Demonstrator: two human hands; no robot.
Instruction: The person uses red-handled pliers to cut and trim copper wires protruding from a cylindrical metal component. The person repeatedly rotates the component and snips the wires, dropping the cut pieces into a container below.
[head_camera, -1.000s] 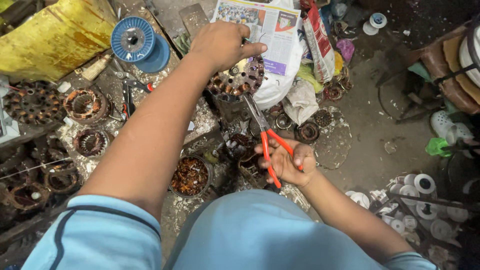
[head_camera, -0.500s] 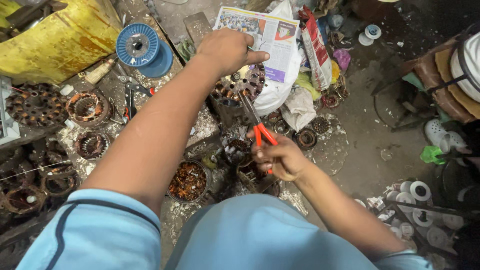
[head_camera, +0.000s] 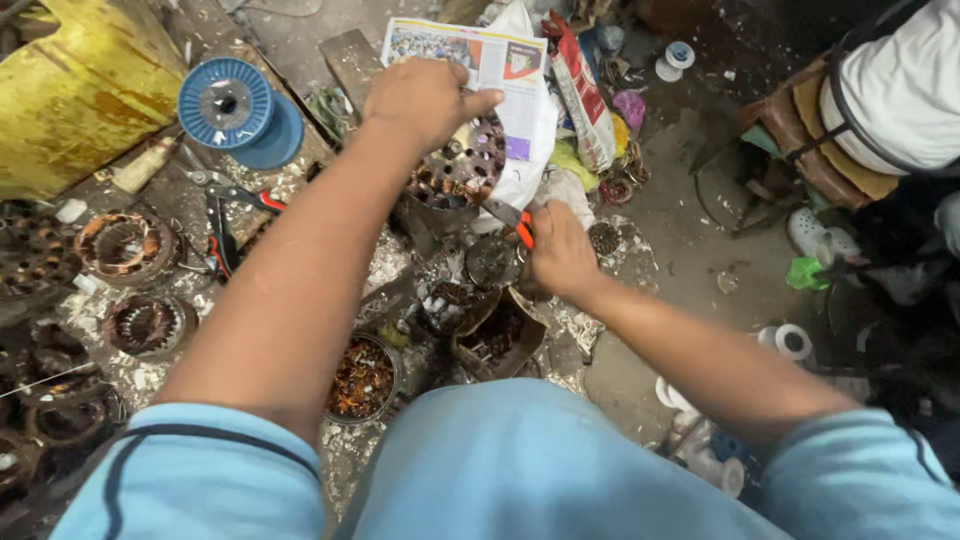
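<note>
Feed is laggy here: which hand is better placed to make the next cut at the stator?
Right, probably: the right hand holds the orange-handled scissors, blades near the stator. The left hand grips the stator's top.

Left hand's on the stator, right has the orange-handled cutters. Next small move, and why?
Probably ease the cutters up into the stator slots and snip a winding: the left hand steadies the stator from above, while the right hand has the tips just beneath its lower edge.
</note>
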